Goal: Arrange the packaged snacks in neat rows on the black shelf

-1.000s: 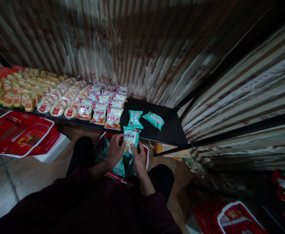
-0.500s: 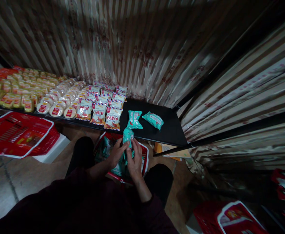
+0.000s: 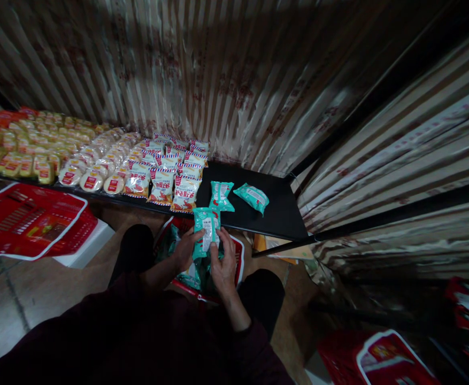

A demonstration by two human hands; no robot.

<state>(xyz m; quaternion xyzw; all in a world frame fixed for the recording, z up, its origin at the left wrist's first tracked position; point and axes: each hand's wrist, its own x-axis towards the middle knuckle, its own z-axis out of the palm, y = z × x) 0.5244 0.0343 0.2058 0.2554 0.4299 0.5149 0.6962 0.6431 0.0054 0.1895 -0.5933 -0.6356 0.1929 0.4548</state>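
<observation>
Between my two hands is a teal snack packet (image 3: 204, 233), its printed back label facing up. My left hand (image 3: 186, 249) grips its left edge and my right hand (image 3: 223, 262) its right edge, fingers closed on the wrapper. Below them stands a red basket (image 3: 240, 262) with more teal packets (image 3: 190, 275) inside, partly hidden by my hands. On the black shelf (image 3: 274, 222) just beyond lie two loose teal packets, one upright-facing packet (image 3: 221, 195) and one slanted packet (image 3: 252, 197) to its right.
Rows of white snack bags (image 3: 186, 193), round white wrapped cakes (image 3: 91, 181) and yellow wrapped cakes (image 3: 45, 172) fill the shelf's left part. A red basket (image 3: 29, 219) stands at left on the floor, another red basket (image 3: 378, 358) at lower right. Striped sheeting (image 3: 226, 80) hangs behind.
The teal packet in my hands has turned from a narrow side view to lie broad and flat, label up. My hands have spread slightly apart to its two edges.
</observation>
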